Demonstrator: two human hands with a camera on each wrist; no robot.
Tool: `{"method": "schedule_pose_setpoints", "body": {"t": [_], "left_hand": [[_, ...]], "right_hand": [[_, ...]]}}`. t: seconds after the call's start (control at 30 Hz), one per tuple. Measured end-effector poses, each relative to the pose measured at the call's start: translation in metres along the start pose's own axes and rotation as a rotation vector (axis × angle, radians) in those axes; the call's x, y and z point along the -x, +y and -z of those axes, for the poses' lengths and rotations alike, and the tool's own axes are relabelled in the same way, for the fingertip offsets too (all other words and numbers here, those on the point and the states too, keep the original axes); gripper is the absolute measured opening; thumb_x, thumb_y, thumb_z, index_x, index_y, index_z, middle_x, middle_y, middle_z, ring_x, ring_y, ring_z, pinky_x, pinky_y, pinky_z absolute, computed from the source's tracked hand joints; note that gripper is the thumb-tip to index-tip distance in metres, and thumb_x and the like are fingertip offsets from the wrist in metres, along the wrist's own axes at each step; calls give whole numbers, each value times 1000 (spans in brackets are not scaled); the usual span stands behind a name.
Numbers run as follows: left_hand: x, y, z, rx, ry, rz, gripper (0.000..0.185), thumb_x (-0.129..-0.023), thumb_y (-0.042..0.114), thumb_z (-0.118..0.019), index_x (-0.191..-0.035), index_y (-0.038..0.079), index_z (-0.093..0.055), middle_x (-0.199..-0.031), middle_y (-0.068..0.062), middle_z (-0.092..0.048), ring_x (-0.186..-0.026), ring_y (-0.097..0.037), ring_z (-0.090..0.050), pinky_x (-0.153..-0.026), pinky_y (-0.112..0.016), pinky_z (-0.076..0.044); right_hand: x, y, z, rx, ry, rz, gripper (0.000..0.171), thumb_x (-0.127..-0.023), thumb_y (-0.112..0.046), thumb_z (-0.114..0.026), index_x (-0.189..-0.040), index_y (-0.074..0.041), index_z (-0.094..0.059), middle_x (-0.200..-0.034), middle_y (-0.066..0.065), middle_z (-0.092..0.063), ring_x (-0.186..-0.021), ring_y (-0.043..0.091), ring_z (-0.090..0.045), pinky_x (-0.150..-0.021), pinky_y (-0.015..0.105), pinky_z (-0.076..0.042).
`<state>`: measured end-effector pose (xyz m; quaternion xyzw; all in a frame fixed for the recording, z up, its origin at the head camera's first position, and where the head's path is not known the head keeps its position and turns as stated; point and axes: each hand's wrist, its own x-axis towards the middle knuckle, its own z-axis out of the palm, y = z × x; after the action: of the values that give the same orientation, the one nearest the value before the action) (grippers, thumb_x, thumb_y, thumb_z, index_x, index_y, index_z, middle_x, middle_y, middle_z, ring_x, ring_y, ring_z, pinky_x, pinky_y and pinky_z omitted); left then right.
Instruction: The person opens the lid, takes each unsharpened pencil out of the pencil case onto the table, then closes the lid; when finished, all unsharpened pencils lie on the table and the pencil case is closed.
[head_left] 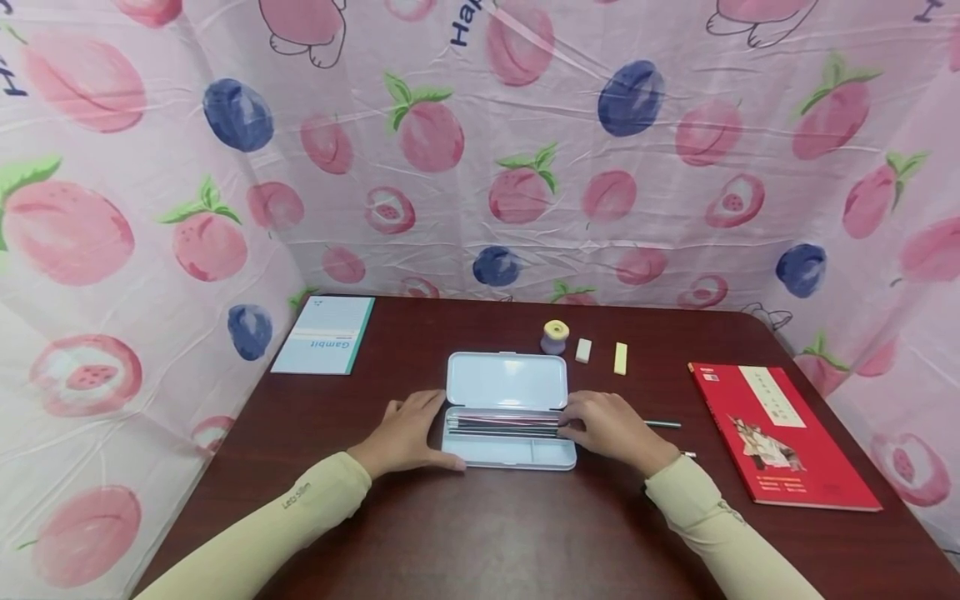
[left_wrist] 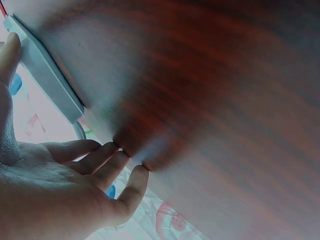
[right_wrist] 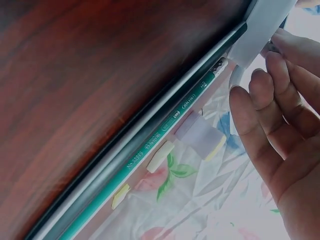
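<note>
A pale blue pencil case [head_left: 487,454] lies with its lid [head_left: 507,379] tipped back. Several dark pencils [head_left: 502,425] lie lengthwise in its rear compartment. My left hand [head_left: 405,433] spans the case's left end, thumb at the front corner. In the left wrist view its thumb touches the case wall [left_wrist: 50,75] and the other fingers reach down to the tabletop. At the right end my right hand [head_left: 603,421] pinches a dark pencil end [right_wrist: 272,46] between thumb and fingers. A green pencil [right_wrist: 175,117] lies on the table beside that hand, next to a dark one [right_wrist: 200,62].
Behind the case stand a purple-and-yellow cylinder [head_left: 555,337], a white eraser [head_left: 583,350] and a yellow block [head_left: 620,358]. A red book [head_left: 780,467] lies at the right, a Gambit notepad [head_left: 322,333] at the back left. A fruit-print curtain [head_left: 450,208] borders the table.
</note>
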<state>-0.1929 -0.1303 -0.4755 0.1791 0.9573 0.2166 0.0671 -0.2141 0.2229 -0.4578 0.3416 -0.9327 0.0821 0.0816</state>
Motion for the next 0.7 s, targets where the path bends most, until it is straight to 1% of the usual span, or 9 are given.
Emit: {"method": "schedule_pose_setpoints", "body": {"t": [0.13,0.3,0.5,0.7], "left_hand": [[0,0,0,-5,1,0,127,-70,75,-88,-165,6,-37,-167,-13,-46,-156,-32,-40,-112,-56,-35],[0,0,0,0,-2,2,127,-71,74,-88,-165,6,-37,-167,-13,-45,-156,-32,-40,-112,-56,-35],[0,0,1,1,1,-4,127,-70,74,-89,-165,6,-37,-167,-13,-46,-156,-32,-40,-112,-56,-35],[0,0,0,-2,3,-8,128,-70,74,-89,-165,5,-38,-167,-13,-46,-155,-32,-40,-111,-56,-35]], "right_hand": [[3,1,1,-3,27,25,18,-83,-22,-94,-98,-16,-86,-91,-4,-77,-79,8,-68,-75,30,-61],[8,3,3,-2,71,40,19,-81,-19,-95,-99,-15,-87,-85,-5,-72,-74,6,-61,-69,26,-57],[14,6,6,3,104,21,20,-79,-18,-96,-97,-17,-87,-79,-8,-67,-70,3,-54,-64,21,-51],[24,11,8,20,119,-9,19,-78,-20,-97,-94,-18,-87,-77,-10,-66,-69,2,-53,-63,21,-51]]}}
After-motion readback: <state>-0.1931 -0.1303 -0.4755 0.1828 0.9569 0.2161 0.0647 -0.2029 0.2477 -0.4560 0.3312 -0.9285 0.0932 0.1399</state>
